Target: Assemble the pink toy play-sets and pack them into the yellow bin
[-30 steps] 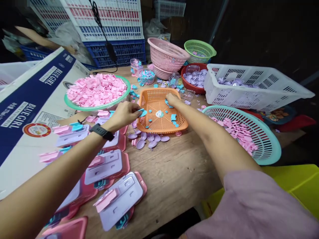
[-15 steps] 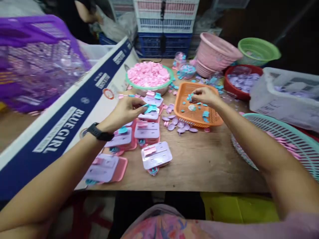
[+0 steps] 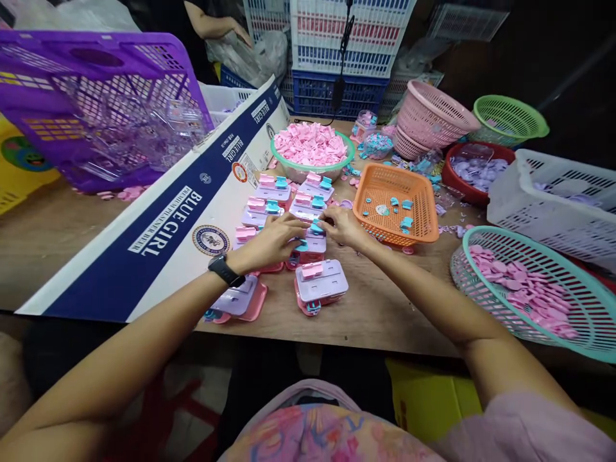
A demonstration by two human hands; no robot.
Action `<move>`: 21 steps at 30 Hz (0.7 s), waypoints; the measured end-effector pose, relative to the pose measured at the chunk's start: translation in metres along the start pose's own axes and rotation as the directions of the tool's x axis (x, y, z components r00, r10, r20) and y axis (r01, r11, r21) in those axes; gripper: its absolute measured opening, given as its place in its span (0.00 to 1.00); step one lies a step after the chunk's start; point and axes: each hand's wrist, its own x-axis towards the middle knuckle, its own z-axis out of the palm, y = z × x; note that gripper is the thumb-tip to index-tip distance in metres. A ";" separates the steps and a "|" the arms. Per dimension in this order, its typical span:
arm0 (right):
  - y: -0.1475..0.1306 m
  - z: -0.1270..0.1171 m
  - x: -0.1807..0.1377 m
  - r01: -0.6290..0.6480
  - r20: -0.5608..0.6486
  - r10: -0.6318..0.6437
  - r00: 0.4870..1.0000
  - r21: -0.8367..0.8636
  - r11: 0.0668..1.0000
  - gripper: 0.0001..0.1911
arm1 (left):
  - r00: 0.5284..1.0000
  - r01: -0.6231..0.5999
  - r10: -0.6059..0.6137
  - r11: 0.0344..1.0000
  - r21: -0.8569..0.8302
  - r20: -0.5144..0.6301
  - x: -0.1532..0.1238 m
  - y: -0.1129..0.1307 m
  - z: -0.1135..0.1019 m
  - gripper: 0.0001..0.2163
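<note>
My right hand [image 3: 342,226] has its fingers closed on a small teal plastic piece [image 3: 316,226], at the top of a lilac plate [image 3: 315,244] on a pink plastic box. Beside it, my left hand [image 3: 274,244] pinches another teal piece over the same box and partly hides the boxes behind. Two rows of such boxes run back along the table, several bearing a pink piece [image 3: 256,205] and a teal piece [image 3: 272,206] side by side. Nearest me, one lilac-topped box [image 3: 321,282] carries only a pink piece.
An orange basket [image 3: 428,226] with a few teal pieces lies right of the boxes. Behind is a green-rimmed bowl [image 3: 350,149] heaped with pink pieces. A teal basket [image 3: 590,279] stands at right, a printed cardboard panel [image 3: 192,192] and purple crate [image 3: 48,58] at left. Another person's hand [image 3: 240,32] shows behind.
My right hand has left the orange basket and moved left to the lilac plates. My left hand has come nearer along the row. Teal pieces now sit on the farther plates.
</note>
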 end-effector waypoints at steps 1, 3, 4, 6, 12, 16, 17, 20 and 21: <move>0.000 -0.001 0.001 0.025 0.016 -0.025 1.000 -0.021 0.999 0.03 | 1.000 0.003 -0.003 1.000 0.015 0.008 0.002 0.000 0.002 0.11; 0.002 -0.002 0.002 0.072 0.039 -0.070 0.997 -0.047 0.996 0.03 | 1.000 -0.008 0.007 1.000 0.029 0.017 0.005 -0.002 0.005 0.11; 0.002 -0.001 0.001 0.090 0.037 -0.088 0.995 -0.050 0.995 0.04 | 1.000 -0.017 0.017 0.999 0.029 0.015 0.007 -0.003 0.007 0.11; 0.002 0.005 -0.002 0.118 0.008 -0.118 0.993 -0.041 0.992 0.05 | 0.999 -0.040 0.040 0.999 0.024 0.011 0.010 -0.006 0.010 0.11; -0.002 0.027 -0.018 0.137 -0.143 -0.138 0.980 -0.013 0.990 0.08 | 0.993 -0.082 0.082 0.997 0.000 0.079 0.017 -0.012 0.013 0.10; -0.003 0.018 -0.015 0.096 -0.067 -0.099 0.993 -0.047 0.994 0.06 | 0.999 0.014 -0.010 0.997 -0.076 0.050 0.016 -0.011 0.007 0.07; -0.004 0.013 -0.014 0.077 -0.032 -0.079 0.996 -0.060 0.995 0.05 | 0.999 0.046 -0.044 0.989 -0.139 0.015 0.013 -0.011 0.005 0.07; -0.016 -0.001 -0.014 0.028 -0.034 -0.031 0.999 -0.069 0.997 0.07 | 0.983 0.098 -0.141 0.944 -0.315 -0.117 -0.001 -0.009 -0.004 0.10; -0.024 -0.004 -0.015 0.031 -0.065 -0.035 0.997 -0.053 0.998 0.08 | 0.973 0.113 -0.171 0.938 -0.328 -0.155 -0.007 -0.009 -0.008 0.11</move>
